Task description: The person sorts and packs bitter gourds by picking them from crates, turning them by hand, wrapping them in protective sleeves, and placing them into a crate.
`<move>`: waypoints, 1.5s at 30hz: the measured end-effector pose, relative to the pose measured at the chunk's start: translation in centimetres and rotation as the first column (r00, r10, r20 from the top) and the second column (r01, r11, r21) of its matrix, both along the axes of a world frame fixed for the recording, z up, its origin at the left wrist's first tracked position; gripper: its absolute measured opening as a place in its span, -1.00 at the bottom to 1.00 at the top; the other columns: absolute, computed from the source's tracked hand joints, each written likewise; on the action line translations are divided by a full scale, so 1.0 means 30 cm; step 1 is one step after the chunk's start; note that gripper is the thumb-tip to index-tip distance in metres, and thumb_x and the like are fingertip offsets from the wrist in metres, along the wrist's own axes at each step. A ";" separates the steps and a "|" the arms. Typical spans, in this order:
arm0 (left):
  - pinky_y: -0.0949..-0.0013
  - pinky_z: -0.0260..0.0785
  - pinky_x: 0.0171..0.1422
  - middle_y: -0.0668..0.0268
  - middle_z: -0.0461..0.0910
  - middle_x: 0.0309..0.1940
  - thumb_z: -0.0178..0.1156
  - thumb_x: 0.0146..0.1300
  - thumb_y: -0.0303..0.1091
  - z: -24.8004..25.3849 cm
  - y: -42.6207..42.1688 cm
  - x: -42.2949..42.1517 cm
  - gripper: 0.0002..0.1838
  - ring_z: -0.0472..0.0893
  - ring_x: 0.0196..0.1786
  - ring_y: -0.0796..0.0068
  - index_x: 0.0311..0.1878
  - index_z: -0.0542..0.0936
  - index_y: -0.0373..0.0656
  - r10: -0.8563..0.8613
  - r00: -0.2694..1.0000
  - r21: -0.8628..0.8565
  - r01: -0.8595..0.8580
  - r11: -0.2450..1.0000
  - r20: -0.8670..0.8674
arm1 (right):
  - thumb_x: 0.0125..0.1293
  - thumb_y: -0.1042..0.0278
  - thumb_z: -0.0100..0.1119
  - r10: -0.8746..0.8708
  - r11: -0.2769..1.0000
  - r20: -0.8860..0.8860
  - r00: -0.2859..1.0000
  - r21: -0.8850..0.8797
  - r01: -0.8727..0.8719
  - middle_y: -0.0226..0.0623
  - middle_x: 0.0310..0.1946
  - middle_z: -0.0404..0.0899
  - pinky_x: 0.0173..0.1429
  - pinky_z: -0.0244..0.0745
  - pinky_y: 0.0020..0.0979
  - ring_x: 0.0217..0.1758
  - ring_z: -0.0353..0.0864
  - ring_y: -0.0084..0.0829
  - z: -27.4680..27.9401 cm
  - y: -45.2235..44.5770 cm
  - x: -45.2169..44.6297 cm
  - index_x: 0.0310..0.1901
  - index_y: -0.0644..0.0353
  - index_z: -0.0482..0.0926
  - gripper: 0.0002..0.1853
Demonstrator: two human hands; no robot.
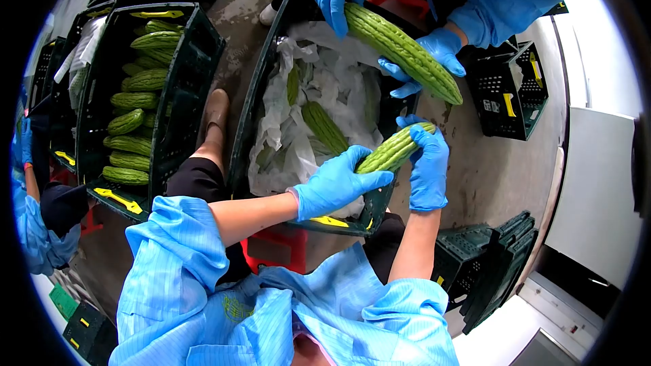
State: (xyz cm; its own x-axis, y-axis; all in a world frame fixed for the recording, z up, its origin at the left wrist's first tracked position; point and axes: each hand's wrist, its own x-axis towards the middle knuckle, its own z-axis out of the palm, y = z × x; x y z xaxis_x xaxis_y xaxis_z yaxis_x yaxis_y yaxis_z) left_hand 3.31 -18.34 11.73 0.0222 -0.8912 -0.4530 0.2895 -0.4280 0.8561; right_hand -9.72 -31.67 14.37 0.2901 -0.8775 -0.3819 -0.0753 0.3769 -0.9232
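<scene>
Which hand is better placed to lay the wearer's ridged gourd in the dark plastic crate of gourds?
Left, probably: the blue-gloved left hand holds the end of the gourd nearer the crate; the right hand is farther.

We see dark plastic on the crates [178, 105], thin, crinkled, translucent plastic in the liner [271, 156], and ridged, slightly glossy skin on the gourds [407, 51].

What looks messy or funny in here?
The crumpled plastic bunched around melons in the middle crate looks messy. The floor has pale, shiny patches, so it might be wet. I see nothing clearly broken.
</scene>
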 end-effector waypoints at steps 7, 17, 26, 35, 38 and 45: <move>0.48 0.47 -0.03 0.28 0.63 -0.13 -0.10 0.47 0.25 0.036 -0.020 0.094 -0.34 0.59 -0.16 0.60 0.12 0.56 -0.23 -0.199 0.759 0.115 0.339 0.934 -0.620 | 0.27 0.20 0.28 -0.301 0.954 -0.210 0.930 -0.055 0.296 -0.20 -0.16 0.64 0.04 0.54 -0.35 -0.11 0.63 -0.38 0.040 -0.082 -0.082 -0.03 0.35 0.61 -0.63; 0.44 0.53 -0.23 0.26 0.66 -0.26 0.01 0.30 0.43 0.014 0.017 0.065 -0.24 0.63 -0.31 0.52 0.00 0.59 -0.20 -0.144 0.697 0.138 0.332 0.933 -0.703 | 0.23 -0.14 0.36 -0.325 0.942 -0.508 0.798 -0.249 0.225 -0.48 -0.44 0.61 -0.40 0.50 -0.53 -0.50 0.57 -0.64 -0.006 -0.134 -0.162 -0.19 0.12 0.59 -0.56; 0.40 0.54 -0.36 0.20 0.65 -0.28 -0.04 0.35 0.38 -0.015 0.037 0.045 -0.27 0.65 -0.37 0.43 0.12 0.52 -0.18 0.021 0.276 0.123 0.357 0.926 -0.961 | 0.41 0.03 0.18 -0.267 0.963 -0.018 0.964 -0.030 0.266 -0.10 0.06 0.60 0.09 0.52 -0.34 -0.04 0.61 -0.34 0.014 -0.132 -0.164 0.24 0.25 0.47 -0.47; 0.33 0.60 -0.39 0.09 0.70 -0.33 -0.12 0.38 0.37 0.006 0.014 0.101 -0.21 0.70 -0.44 0.31 0.18 0.52 -0.26 -0.067 0.258 0.053 0.431 0.901 -0.964 | 0.49 0.08 -0.05 -0.192 0.940 -0.164 0.968 -0.314 0.133 -0.04 0.02 0.62 0.09 0.50 -0.35 -0.08 0.60 -0.36 0.082 -0.095 -0.105 0.26 0.20 0.50 -0.53; 0.45 0.56 -0.05 0.26 0.67 -0.07 0.02 0.43 0.19 -0.009 0.006 0.076 -0.36 0.68 -0.11 0.47 0.26 0.50 -0.20 -0.085 0.665 0.191 0.331 0.924 -0.742 | 0.49 0.11 -0.02 -0.225 0.928 -0.296 0.928 -0.355 0.112 -0.05 -0.13 0.67 0.04 0.50 -0.38 -0.17 0.60 -0.40 0.035 -0.102 -0.133 0.21 0.20 0.53 -0.57; 0.50 0.48 -0.07 0.34 0.58 -0.14 0.32 0.28 -0.03 -0.022 0.027 0.000 -0.51 0.55 -0.14 0.62 0.09 0.49 -0.20 -0.323 0.898 0.083 0.362 0.929 -0.298 | 0.48 0.04 0.05 -0.037 0.977 -0.562 0.827 -0.195 -0.089 -0.14 -0.01 0.63 -0.03 0.51 -0.41 -0.06 0.65 -0.40 0.012 -0.088 -0.098 0.16 0.30 0.52 -0.53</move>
